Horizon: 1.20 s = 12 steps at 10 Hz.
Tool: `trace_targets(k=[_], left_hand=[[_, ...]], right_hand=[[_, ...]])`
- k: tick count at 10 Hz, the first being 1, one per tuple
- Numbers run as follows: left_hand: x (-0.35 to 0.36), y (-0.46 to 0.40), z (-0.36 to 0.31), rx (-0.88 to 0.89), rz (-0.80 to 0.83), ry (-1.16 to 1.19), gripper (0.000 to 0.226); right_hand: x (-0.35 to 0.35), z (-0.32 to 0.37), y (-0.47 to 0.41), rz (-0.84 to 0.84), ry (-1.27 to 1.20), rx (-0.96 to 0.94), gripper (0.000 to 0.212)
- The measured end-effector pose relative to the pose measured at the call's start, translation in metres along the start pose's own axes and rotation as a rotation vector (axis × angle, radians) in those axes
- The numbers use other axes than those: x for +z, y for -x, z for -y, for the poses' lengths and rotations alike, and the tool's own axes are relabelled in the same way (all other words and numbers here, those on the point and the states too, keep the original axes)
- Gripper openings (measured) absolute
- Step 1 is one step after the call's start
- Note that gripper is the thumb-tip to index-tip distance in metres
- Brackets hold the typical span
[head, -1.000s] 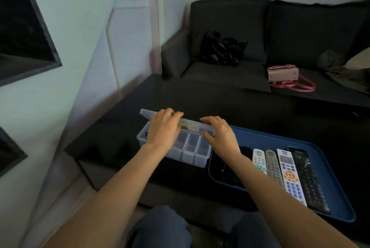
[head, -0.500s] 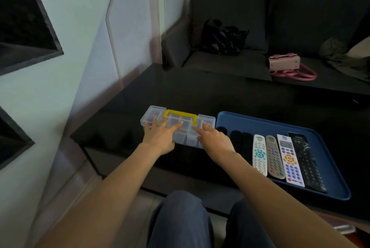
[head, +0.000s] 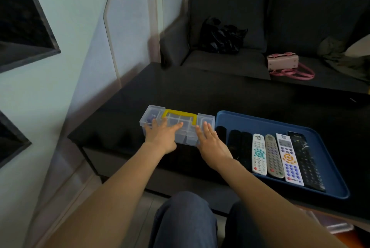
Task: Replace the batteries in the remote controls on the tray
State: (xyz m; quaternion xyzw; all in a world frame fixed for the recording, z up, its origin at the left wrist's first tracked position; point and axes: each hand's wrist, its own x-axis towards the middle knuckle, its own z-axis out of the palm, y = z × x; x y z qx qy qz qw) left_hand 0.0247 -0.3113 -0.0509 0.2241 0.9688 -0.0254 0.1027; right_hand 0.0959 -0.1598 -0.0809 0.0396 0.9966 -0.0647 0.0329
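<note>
Left hand [head: 162, 137] and right hand [head: 210, 141] lie flat, fingers straight, on the closed clear box [head: 178, 123]. Just right of the box, the blue tray [head: 260, 123] holds the remote controls [head: 273, 155], on the bench [head: 200, 91].

Across the middle of the frame we see a glossy black low table [head: 200, 91], its near edge running from lower left toward the lower right. 2 things lie directly on it. At centre sits a clear plastic compartment box with a yellow handle [head: 178, 122], lid down, with small purple items showing through its left end. Just beside it, to the right, we find a dark blue rectangular plastic tray [head: 266, 122], its left rim close against the box; we cannot tell whether they touch. The tray reaches down to the lower right of the frame. The far half of the tabletop mirrors the room dimly.
</note>
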Motion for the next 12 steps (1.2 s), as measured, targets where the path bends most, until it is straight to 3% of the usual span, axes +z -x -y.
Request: trace_targets(k=[4,5,8,10,11,12], left_hand=[[-0.007,-0.002,0.0,-0.001,0.003,0.057,0.068],[-0.007,-0.004,0.004,-0.018,-0.113,0.139,0.064],[-0.001,-0.005,0.009,-0.056,0.026,0.222,0.077],[-0.008,-0.006,0.011,-0.082,-0.064,0.159,0.065],[-0.023,-0.003,0.006,-0.102,-0.095,0.16,0.053],[-0.034,0.005,0.005,0.009,-0.255,0.386,0.048]], right_hand=[[-0.026,0.003,0.001,0.067,-0.113,0.02,0.069],[-0.037,0.001,-0.002,0.077,-0.135,0.015,0.062],[-0.031,0.006,-0.009,0.079,-0.087,0.049,0.064],[-0.037,0.006,-0.014,0.131,-0.112,0.061,0.061],[-0.048,0.008,-0.005,0.121,-0.295,0.082,0.055],[-0.063,0.004,0.019,-0.152,-0.574,0.101,0.049]])
